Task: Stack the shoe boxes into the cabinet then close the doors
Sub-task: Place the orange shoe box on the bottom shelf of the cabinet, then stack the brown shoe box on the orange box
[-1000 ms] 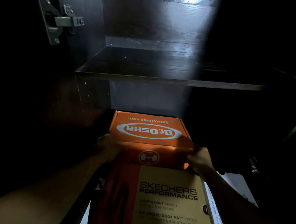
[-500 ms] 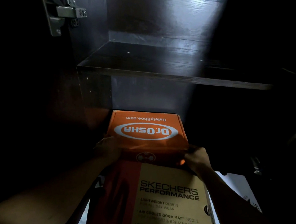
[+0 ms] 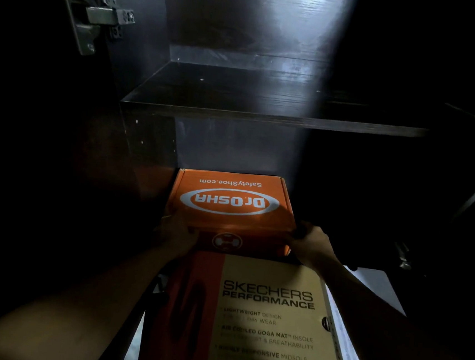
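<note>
An orange Dr.Osha shoe box (image 3: pixel 229 205) sits inside the dark cabinet's lower compartment, under the shelf (image 3: pixel 274 119). My left hand (image 3: pixel 177 233) grips its near left corner and my right hand (image 3: pixel 312 245) grips its near right corner. Just in front of it, lower in view, lies a tan and red Skechers shoe box (image 3: pixel 263 321), between my forearms. The far fingers of both hands are hidden by the orange box.
A metal door hinge (image 3: pixel 98 18) sticks out at the upper left on the cabinet's side wall. A white box (image 3: pixel 365 282) lies partly under the Skechers box at the right. The cabinet's right half is too dark to read.
The orange box has slid deeper into the lower compartment, and both hands have followed it forward.
</note>
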